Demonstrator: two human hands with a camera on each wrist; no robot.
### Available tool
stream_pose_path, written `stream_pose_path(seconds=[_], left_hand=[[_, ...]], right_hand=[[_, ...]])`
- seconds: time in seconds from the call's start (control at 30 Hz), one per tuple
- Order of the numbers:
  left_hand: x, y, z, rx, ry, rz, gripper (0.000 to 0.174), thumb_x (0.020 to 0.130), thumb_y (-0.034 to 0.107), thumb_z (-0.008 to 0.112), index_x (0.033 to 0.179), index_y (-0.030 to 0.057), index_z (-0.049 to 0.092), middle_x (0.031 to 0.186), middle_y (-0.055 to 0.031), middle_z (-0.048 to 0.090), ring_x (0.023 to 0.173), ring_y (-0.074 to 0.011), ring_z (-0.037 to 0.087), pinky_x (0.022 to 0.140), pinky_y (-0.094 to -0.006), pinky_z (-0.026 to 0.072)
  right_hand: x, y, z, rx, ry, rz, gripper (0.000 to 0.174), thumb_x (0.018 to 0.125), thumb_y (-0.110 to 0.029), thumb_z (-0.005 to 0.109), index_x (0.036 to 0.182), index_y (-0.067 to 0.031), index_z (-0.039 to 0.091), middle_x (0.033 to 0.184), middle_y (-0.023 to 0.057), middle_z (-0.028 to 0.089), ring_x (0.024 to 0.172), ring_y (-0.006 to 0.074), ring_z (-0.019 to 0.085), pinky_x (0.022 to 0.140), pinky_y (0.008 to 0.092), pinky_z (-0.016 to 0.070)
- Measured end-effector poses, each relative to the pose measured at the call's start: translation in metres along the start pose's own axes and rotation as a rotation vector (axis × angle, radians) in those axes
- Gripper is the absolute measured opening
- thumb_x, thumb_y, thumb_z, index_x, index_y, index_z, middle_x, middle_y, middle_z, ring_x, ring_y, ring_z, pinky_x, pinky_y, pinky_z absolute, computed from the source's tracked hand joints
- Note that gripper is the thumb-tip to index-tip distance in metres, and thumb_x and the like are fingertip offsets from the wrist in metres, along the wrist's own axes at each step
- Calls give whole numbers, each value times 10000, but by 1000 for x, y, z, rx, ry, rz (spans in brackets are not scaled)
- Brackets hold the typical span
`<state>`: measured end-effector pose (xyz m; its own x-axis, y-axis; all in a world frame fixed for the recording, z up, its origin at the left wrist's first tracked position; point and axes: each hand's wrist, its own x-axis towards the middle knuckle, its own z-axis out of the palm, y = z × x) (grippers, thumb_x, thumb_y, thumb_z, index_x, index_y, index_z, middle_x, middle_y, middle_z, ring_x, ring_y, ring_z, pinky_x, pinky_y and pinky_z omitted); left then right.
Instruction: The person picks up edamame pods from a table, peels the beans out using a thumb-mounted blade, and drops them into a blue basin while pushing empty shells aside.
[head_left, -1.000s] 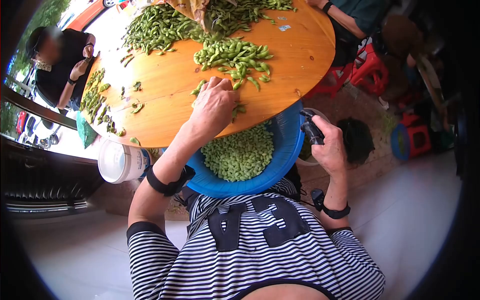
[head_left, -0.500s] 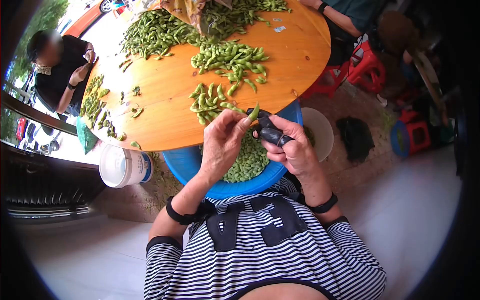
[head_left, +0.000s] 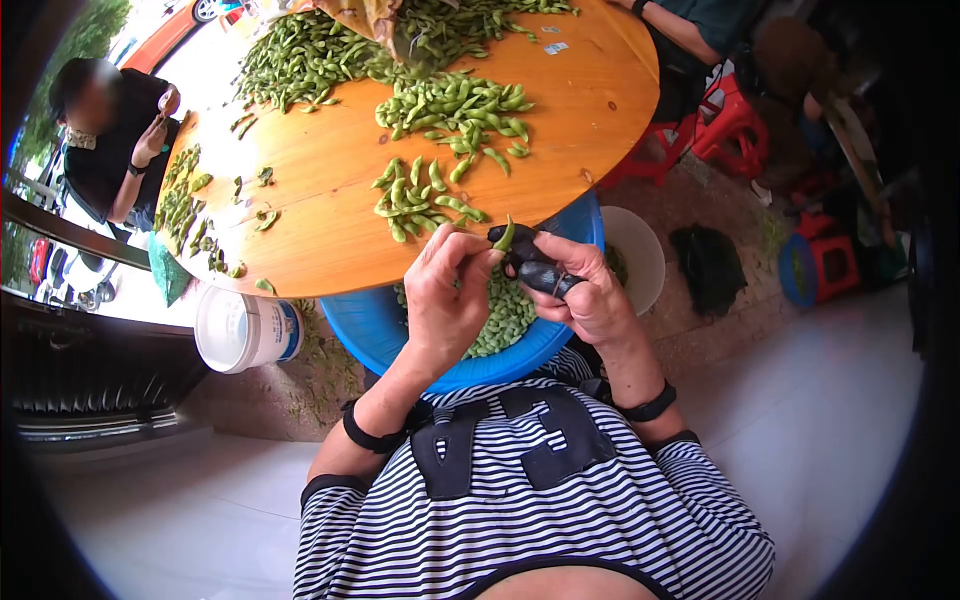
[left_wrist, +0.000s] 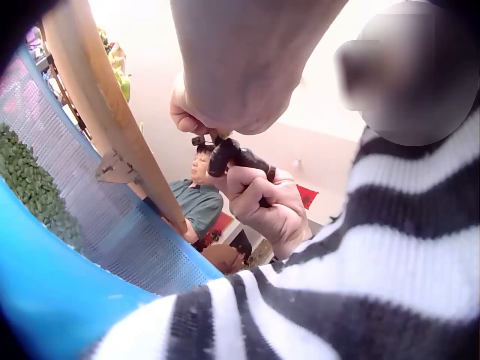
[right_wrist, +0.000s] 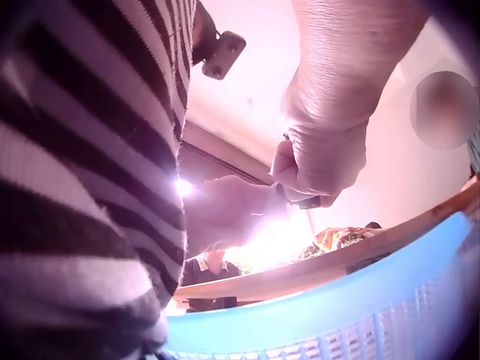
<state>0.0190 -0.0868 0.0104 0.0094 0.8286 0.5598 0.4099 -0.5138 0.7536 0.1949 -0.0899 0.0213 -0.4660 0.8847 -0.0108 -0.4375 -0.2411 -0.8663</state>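
My left hand pinches a green edamame pod between thumb and fingers over the front edge of the table. Right beside it, my right hand grips the pod's lower part with a thumb and finger that wear black coverings. Below both hands stands a blue basin with many shelled green beans, partly hidden by the hands. In the left wrist view the black-covered fingers meet the left fingertips; in the right wrist view the pod is hidden behind my right hand.
Loose pods lie on the round wooden table, with a larger heap farther back. A white bucket stands left of the basin, a pale round container right of it. Other people sit at the table; red stools stand at right.
My left hand has come back from the pods on the table with one pod, and my right hand has moved in from the side to meet it. Over the last half second the hands moved little.
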Motion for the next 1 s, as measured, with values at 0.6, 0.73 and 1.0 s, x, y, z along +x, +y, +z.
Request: stream_pose_path(seconds=[0.6, 0.73, 1.0], left_hand=[[-16, -10, -5, -56, -336, -217, 100, 886, 68, 606, 895, -21, 563, 652, -146, 531, 553, -289, 517, 538, -362, 425], [-15, -8, -2, -302, -408, -477, 139, 936, 38, 471, 1020, -31, 557, 708, -74, 589, 623, -132, 569, 597, -277, 468], [3, -1, -11, 4, -518, -277, 251, 836, -4, 582, 1084, -2, 614, 824, -108, 682, 727, -206, 659, 696, -295, 528]], right_hand=[[-8, -1, 10, -1097, 121, -225, 399, 652, 104, 558, 1048, 68, 587, 858, 166, 518, 779, 325, 567, 670, 329, 460], [-9, 11, 22, -1192, 178, -332, 420, 628, 110, 580, 1044, 60, 580, 893, 176, 505, 807, 357, 579, 677, 382, 477], [-25, -19, -13, -1414, 470, -296, 369, 627, 106, 582, 986, 21, 577, 874, 167, 500, 785, 372, 546, 685, 444, 429]])
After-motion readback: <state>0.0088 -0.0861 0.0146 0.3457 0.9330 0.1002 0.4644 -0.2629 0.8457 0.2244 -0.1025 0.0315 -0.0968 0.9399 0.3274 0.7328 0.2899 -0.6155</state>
